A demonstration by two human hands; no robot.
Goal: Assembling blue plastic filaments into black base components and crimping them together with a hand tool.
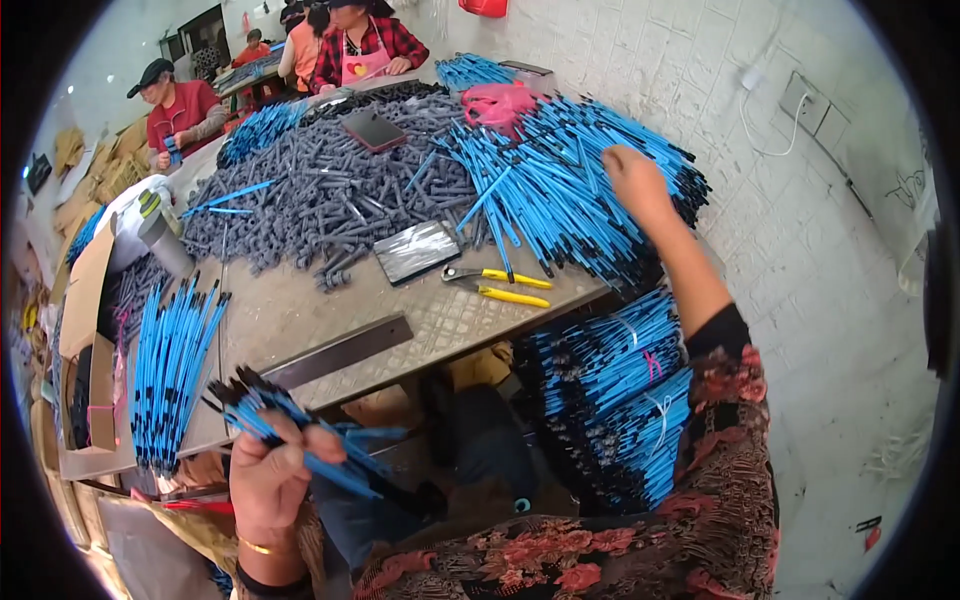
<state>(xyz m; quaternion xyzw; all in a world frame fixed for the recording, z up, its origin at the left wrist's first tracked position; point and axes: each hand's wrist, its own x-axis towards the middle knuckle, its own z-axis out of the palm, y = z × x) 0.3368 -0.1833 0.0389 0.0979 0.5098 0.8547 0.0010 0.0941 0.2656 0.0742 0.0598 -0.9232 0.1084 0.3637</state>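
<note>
My left hand [275,465] is closed round a loose bunch of thin blue rods [345,470] with black ends, held in front of the table's near edge. The rods fan out past the fingers. Stretched forward, my right hand [638,185] is over the big heap of blue rods [545,195] at the table's right side. Its fingers are curled down at the rods, and whatever they pinch is hidden. On the left of the table lies a smaller sheaf of blue rods [175,375].
A pile of grey plastic parts [320,190] covers the table's middle. Yellow-handled pliers [510,287], a clear-topped box [415,252] and a metal bar [335,350] lie nearer me. Tied rod bundles [610,400] stand below the right edge. Co-workers [365,50] sit beyond the pile.
</note>
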